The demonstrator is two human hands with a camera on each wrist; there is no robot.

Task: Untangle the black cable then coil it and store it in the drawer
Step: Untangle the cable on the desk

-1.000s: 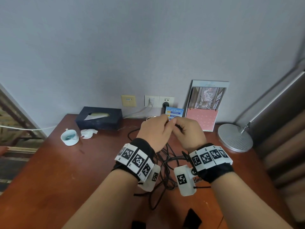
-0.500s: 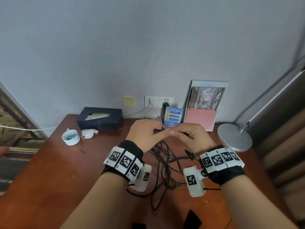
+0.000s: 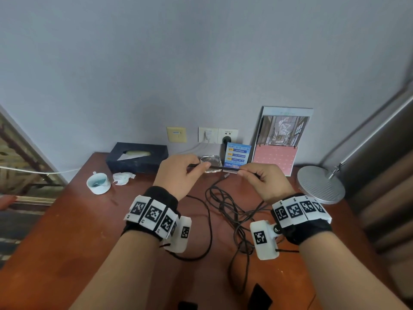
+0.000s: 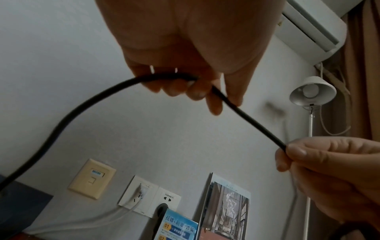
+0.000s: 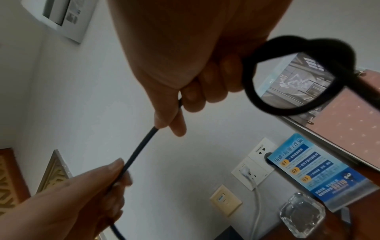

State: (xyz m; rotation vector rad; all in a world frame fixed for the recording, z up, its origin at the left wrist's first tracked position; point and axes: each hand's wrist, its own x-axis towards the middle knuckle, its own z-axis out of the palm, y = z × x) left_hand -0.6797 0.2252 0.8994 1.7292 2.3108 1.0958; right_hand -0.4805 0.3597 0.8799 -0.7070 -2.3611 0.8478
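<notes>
Between your left hand (image 3: pixel 178 173) and right hand (image 3: pixel 263 182), both pinching it, runs the black cable (image 3: pixel 215 167); the blue card (image 5: pixel 316 168) reads 01, 02, 03; only the right wrist view shows a loop.

Grey wall (image 3: pixel 201 63), reddish wooden desk (image 3: pixel 67 231), silver lamp base (image 3: pixel 320 184)

The surface (image 3: pixel 67 220) looked like reddish-brown wood with a smooth, faintly glossy finish. The black cable (image 3: pixel 232 218) had a matt, rubbery-looking sheath, smooth along its length. Near the back edge, the dark tissue box (image 3: pixel 136 157) seemed matt, with soft white paper at its opening, and crumpled white tissue (image 3: pixel 123 177) lay beside a glossy, ceramic-looking cup (image 3: pixel 98 183). The lamp base (image 3: pixel 320 185) at the right edge appeared to be brushed, finely ridged metal. A clear, glass-like block (image 5: pixel 302 214) shone, and the blue card (image 3: pixel 238 154) looked glossy.
</notes>
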